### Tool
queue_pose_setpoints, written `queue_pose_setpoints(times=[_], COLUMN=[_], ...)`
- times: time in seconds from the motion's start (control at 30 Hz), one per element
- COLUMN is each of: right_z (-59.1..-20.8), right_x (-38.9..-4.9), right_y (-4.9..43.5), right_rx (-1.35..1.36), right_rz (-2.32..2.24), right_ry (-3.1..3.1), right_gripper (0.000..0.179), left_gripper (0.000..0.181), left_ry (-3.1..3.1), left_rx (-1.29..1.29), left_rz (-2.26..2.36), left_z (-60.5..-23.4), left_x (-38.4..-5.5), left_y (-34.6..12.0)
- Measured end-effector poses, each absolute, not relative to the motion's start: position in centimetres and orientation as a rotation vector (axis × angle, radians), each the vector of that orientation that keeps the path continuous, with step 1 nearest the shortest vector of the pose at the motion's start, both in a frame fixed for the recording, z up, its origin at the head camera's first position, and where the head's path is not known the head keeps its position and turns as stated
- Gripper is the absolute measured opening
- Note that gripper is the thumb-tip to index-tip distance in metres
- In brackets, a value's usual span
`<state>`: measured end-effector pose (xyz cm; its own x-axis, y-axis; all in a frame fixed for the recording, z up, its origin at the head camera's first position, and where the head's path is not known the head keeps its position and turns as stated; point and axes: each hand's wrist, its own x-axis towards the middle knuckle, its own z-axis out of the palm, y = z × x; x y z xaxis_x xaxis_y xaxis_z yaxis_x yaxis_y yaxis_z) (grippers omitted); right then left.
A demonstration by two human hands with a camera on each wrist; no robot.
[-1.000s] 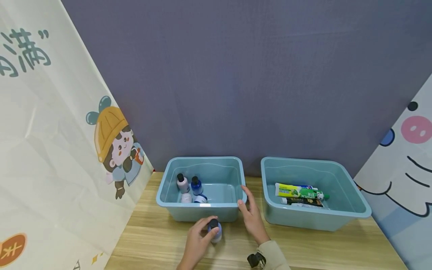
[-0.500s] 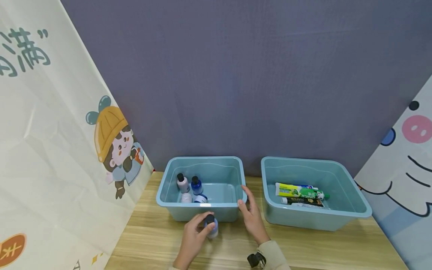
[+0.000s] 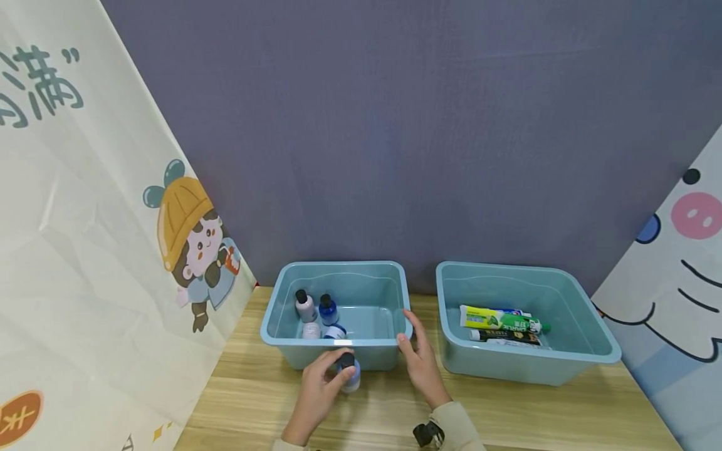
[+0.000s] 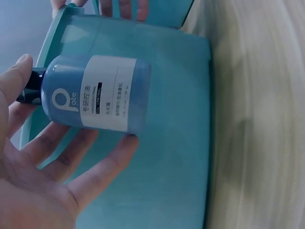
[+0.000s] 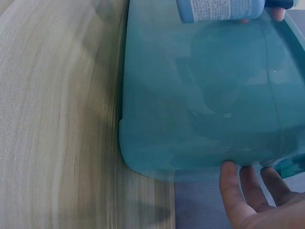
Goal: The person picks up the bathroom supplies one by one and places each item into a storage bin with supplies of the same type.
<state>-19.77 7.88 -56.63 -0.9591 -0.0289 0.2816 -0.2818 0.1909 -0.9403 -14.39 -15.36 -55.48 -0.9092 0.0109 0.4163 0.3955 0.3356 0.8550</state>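
A small translucent blue bottle (image 3: pixel 353 379) with a black cap and white label is pinched at its cap by my left hand (image 3: pixel 314 394). In the left wrist view the bottle (image 4: pixel 97 93) overlaps the bin's outer wall, its label facing the camera. My right hand (image 3: pixel 424 366) grips the front right corner of the left blue-green storage bin (image 3: pixel 375 357); in the right wrist view its fingers (image 5: pixel 230 183) touch the wall. Inside that bin stand a pale bottle (image 3: pixel 306 309) and a dark blue bottle (image 3: pixel 329 313), both black-capped, behind two partly hidden containers.
A second blue-green bin (image 3: pixel 507 365) stands to the right with several toothpaste tubes (image 3: pixel 502 321) inside. Both bins sit on a wooden table (image 3: pixel 242 401) against a grey backdrop (image 3: pixel 366 138). Printed white panels (image 3: pixel 90 263) flank the sides.
My left hand has moved left and slightly toward the left bin, carrying the blue bottle up to its front wall. The right hand keeps its place on the bin.
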Motion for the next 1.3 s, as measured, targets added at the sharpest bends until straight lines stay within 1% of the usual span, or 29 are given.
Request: queue_pose_setpoints(times=[0.23, 0.63, 0.97, 1.3], right_z=[-56.5, -56.5, -56.6, -56.5], right_x=[-19.7, -19.8, -19.9, -19.6], right_y=[7.9, 7.9, 8.0, 8.0], right_rx=[0.291, 0.286, 0.273, 0.283], right_rz=[1.859, 1.875, 1.879, 1.92], right_ry=[-2.264, -2.262, -2.278, -2.283], right_gripper=[0.054, 0.053, 0.054, 0.058], left_gripper=[0.026, 0.028, 0.028, 0.03], left_ry=[-2.306, -2.365, -2.344, -2.342], left_rx=[-0.469, -0.432, -0.522, -0.55], left_rz=[-1.527, -1.62, -1.556, -1.472], left_z=[-54.5, -52.2, -50.9, -49.0], left_x=[-14.4, -14.0, -14.1, -14.4], left_y=[-15.8, -16.1, -16.8, -17.3])
